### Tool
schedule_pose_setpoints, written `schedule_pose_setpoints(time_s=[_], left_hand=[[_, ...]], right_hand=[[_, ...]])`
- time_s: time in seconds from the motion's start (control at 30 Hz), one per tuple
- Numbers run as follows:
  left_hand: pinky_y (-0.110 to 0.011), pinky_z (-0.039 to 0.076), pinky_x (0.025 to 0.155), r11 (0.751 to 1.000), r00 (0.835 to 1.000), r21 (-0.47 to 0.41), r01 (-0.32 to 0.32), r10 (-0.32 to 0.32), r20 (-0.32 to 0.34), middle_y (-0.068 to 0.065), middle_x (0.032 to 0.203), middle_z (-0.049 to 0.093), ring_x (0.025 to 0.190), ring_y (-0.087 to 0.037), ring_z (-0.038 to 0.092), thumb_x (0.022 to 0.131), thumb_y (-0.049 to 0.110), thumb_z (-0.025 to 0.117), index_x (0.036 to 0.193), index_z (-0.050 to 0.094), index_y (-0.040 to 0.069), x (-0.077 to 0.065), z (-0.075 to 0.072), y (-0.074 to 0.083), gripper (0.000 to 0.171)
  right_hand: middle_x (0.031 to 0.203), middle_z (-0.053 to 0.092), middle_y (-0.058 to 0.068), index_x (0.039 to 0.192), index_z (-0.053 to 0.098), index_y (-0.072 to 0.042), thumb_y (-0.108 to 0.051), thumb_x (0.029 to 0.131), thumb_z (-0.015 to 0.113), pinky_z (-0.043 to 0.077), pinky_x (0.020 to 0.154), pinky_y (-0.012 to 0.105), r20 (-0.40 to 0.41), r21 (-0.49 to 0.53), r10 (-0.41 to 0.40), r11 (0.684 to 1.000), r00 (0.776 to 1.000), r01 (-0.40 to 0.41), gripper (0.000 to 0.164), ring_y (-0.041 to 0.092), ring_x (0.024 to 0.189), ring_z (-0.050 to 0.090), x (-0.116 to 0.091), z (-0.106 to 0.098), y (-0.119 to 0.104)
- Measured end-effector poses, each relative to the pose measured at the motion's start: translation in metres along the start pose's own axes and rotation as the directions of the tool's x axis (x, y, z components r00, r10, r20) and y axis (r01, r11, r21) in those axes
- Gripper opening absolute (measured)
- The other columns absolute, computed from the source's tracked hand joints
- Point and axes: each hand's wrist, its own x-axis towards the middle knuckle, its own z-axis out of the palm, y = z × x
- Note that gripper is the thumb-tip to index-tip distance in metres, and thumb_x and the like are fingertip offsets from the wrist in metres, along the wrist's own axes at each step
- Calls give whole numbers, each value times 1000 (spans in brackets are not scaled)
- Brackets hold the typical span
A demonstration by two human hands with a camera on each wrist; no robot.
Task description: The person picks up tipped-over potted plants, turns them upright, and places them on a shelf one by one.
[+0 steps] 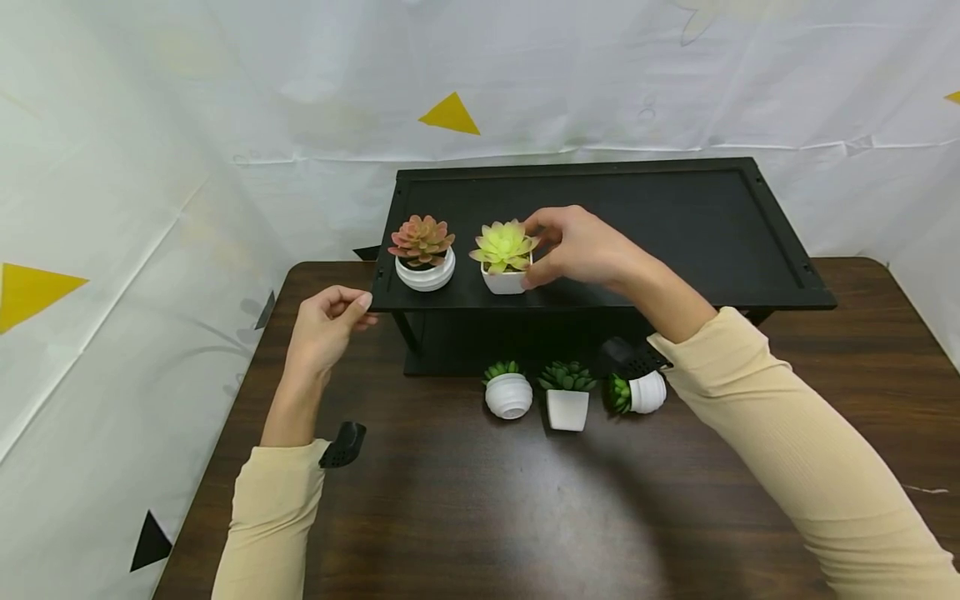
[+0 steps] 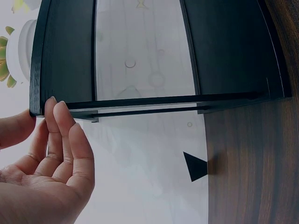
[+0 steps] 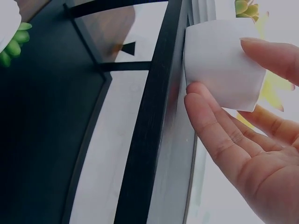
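My right hand (image 1: pixel 581 242) grips a potted yellow-green succulent (image 1: pixel 503 246) in a square white pot, at the top board of a black two-tier shelf (image 1: pixel 637 221). In the right wrist view, thumb and fingers are on opposite sides of that white pot (image 3: pixel 224 65), close over the board's front edge. The front left corner of the board is pinched between thumb and fingers of my left hand (image 1: pixel 322 325). A reddish succulent (image 1: pixel 422 252) in a round white pot stands on the board's left end, between the two hands.
In front of the shelf, on the dark wooden table (image 1: pixel 450 517), are a green succulent (image 1: pixel 507 392) tipped toward the shelf, an upright one (image 1: pixel 567 398) in a square pot, and another (image 1: pixel 637 392) on its side. White sheeting (image 1: pixel 300 83) hangs behind and at the sides.
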Motion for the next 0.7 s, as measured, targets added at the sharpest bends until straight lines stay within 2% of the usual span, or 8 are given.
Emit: schedule_pose_setpoints(time_s=[0.23,0.5,0.7], left_hand=[[-20,51,73,1000,1000,6,-10,10,-6,3,75,60,69,-5,62,94,12,56,105,58,-8,0,0,0,23],[-21,51,73,1000,1000,7,-7,7,-5,4,75,59,69,-5,61,94,12,56,105,58,-8,1,0,0,23],[-21,52,73,1000,1000,7,-6,6,-5,4,75,59,69,-5,61,94,13,56,105,58,-8,1,0,1,23]], right_hand=[[115,55,19,131,46,0,-1,77,70,48,84,41,-12,11,2,1000,1000,-2,60,29,104,53,5,4,-2],[111,56,21,132,44,1,1,78,70,48,85,41,-22,37,23,999,1000,-22,61,30,98,57,9,6,0],[112,56,21,132,44,1,0,77,70,48,85,41,-26,37,17,999,1000,-16,60,29,100,55,9,8,-1]])
